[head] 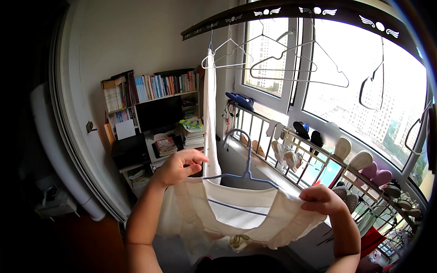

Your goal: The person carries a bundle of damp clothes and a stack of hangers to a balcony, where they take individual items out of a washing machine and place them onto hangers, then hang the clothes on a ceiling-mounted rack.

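A cream-white blouse with ruffled sleeves and a wide neckline is spread before me on a blue-grey hanger. The hanger's shoulders run inside the blouse, with its hook standing up, attached to nothing. My right hand pinches the fabric at the blouse's right shoulder. Just above the left shoulder is my left hand, its thumb and fingers apart with no cloth visible between them. Part of the hanger's lower bar shows through the neckline. The left side of the blouse looks blurred.
Overhead runs a dark drying rail with several hangers, including a white wire hanger. A long white cloth hangs from it. Shoes line the window railing at right. A bookshelf and a black printer stand at left.
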Available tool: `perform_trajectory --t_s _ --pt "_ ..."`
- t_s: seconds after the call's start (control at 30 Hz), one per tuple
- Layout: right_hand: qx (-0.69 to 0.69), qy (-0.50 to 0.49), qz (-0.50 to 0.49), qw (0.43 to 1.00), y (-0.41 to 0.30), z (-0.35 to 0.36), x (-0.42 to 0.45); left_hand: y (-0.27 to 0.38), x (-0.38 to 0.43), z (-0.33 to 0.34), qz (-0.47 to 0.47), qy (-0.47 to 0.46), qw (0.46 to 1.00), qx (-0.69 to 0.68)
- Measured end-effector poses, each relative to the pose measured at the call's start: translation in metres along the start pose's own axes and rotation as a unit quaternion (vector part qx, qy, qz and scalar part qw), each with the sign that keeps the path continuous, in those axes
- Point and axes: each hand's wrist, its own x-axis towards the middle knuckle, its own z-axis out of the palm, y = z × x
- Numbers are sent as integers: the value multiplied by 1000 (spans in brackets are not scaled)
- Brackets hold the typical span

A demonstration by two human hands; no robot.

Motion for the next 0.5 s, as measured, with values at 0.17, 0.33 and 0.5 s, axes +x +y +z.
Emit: perform_trajectory --t_s 0.17,0.33,0.5 --pt "72 170 148 972 -56 17 -6 37 157 -82 189 212 926 249" --pt "155 275 220 923 -76 62 -2 57 315 -103 168 296 792 506" --pt "203 333 217 895 -67 91 25 42 354 -96 29 193 803 564"
